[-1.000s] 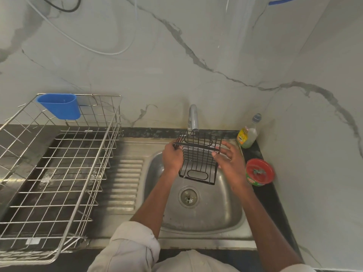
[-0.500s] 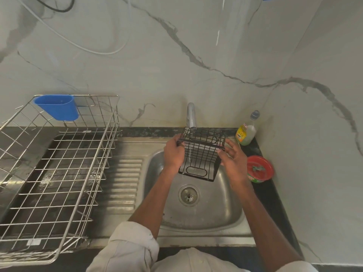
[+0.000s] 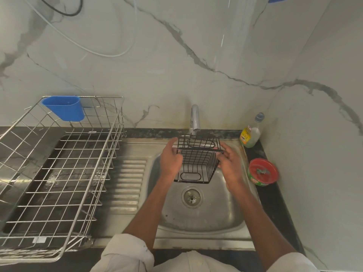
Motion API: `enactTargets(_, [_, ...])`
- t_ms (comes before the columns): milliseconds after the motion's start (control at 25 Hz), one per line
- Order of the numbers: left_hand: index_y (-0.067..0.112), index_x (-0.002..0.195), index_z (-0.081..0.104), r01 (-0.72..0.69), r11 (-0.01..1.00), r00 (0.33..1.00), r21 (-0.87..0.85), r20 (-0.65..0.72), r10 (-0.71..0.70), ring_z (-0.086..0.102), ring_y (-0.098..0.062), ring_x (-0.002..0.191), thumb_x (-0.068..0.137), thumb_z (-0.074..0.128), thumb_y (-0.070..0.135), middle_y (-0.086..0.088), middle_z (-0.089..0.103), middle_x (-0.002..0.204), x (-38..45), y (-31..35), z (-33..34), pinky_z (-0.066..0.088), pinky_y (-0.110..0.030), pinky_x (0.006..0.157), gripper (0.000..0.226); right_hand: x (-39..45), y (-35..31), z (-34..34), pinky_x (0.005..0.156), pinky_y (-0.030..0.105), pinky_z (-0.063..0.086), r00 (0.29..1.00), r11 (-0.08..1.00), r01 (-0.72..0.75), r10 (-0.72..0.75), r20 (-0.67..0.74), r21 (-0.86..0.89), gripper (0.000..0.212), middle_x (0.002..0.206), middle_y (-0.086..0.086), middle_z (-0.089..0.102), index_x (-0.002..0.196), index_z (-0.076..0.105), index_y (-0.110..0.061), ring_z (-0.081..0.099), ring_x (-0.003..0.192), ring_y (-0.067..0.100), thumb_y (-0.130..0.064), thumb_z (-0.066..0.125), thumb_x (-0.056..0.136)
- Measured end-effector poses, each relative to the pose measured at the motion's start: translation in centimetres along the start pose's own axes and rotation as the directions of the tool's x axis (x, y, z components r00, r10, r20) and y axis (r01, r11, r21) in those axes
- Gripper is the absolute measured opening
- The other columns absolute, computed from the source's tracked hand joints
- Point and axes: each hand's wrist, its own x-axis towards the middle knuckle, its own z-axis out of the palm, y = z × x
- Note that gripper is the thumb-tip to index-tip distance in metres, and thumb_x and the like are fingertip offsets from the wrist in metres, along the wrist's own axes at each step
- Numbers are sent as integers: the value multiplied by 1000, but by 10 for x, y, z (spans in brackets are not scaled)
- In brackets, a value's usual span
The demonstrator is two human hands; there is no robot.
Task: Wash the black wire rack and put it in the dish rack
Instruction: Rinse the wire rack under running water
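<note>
I hold the black wire rack (image 3: 197, 160) over the steel sink (image 3: 214, 214), right under the tap (image 3: 195, 119). It is a small open basket, tipped so its mouth faces me. My left hand (image 3: 170, 160) grips its left side. My right hand (image 3: 230, 163) holds its right side, fingers spread along the top edge. I cannot tell whether water runs from the tap. The silver wire dish rack (image 3: 59, 173) stands on the counter to the left of the sink, with nothing on its floor.
A blue plastic cup (image 3: 63, 107) hangs on the dish rack's back edge. A dish soap bottle (image 3: 251, 132) and a red-lidded round tub (image 3: 263, 172) stand right of the sink by the marble wall. The ribbed drainboard (image 3: 127, 183) lies between sink and dish rack.
Both hands have turned the black wire rack under the tap, tipping its top edge toward me. My right hand has shifted along the rack's right side.
</note>
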Motion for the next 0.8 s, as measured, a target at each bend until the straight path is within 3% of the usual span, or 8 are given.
enactTargets(80, [40, 151, 52, 11, 999, 1000, 36, -7, -11, 64, -10, 72, 89, 58, -6, 1, 70, 114, -2, -4, -7, 62, -36, 70, 78, 6, 4, 6, 105, 52, 53, 1000, 1000, -7, 7, 5, -11, 51, 116, -4, 76, 143, 58, -30, 71, 112, 18, -3, 55, 100])
enactTargets(160, [40, 153, 51, 21, 998, 1000, 54, -20, -20, 59, -13, 71, 86, 58, -7, 4, 66, 101, -3, -4, -13, 60, -40, 66, 82, 9, 5, 14, 108, 50, 52, 999, 1000, 0, 1, 38, -16, 52, 121, -5, 74, 141, 60, -35, 69, 116, 17, -4, 55, 99])
enactTargets(360, [34, 157, 49, 34, 999, 997, 28, -76, -32, 54, -14, 67, 88, 59, -9, 3, 58, 81, -9, 3, -28, 51, -28, 54, 81, 19, -6, 33, 112, 46, 48, 994, 998, 26, -20, 109, -52, 49, 133, -9, 68, 141, 60, -35, 62, 124, 11, -7, 54, 101])
enactTargets(440, [33, 155, 51, 32, 999, 994, 21, -102, -30, 54, -12, 63, 89, 63, -9, 4, 57, 77, -16, 6, -35, 51, -29, 56, 79, 24, -12, 40, 113, 46, 46, 987, 996, 34, -21, 157, -77, 45, 137, -10, 66, 138, 63, -37, 59, 127, 10, -10, 54, 102])
enactTargets(640, [31, 142, 55, 66, 997, 982, 26, -180, -61, 72, -23, 69, 86, 72, 1, 2, 69, 81, -36, 4, -44, 64, -50, 75, 65, 35, -13, 54, 115, 41, 40, 960, 995, 35, -8, 281, -92, 45, 149, -3, 57, 137, 64, -36, 53, 134, 15, -9, 50, 103])
enactTargets(720, [33, 135, 53, 64, 996, 975, 62, -216, -49, 74, -21, 73, 81, 75, 10, 5, 71, 86, -47, -1, -43, 64, -51, 76, 62, 37, -10, 56, 108, 32, 41, 949, 996, 26, 1, 316, -81, 47, 152, -2, 54, 135, 64, -39, 50, 136, 15, -8, 50, 104])
enactTargets(800, [34, 135, 49, 56, 995, 967, 86, -251, -33, 70, -13, 85, 78, 78, 17, 5, 67, 106, -57, -5, -41, 63, -49, 81, 66, 39, -6, 59, 100, 26, 44, 936, 996, 32, -2, 351, -79, 46, 151, -3, 55, 133, 66, -39, 52, 132, 13, -7, 51, 104])
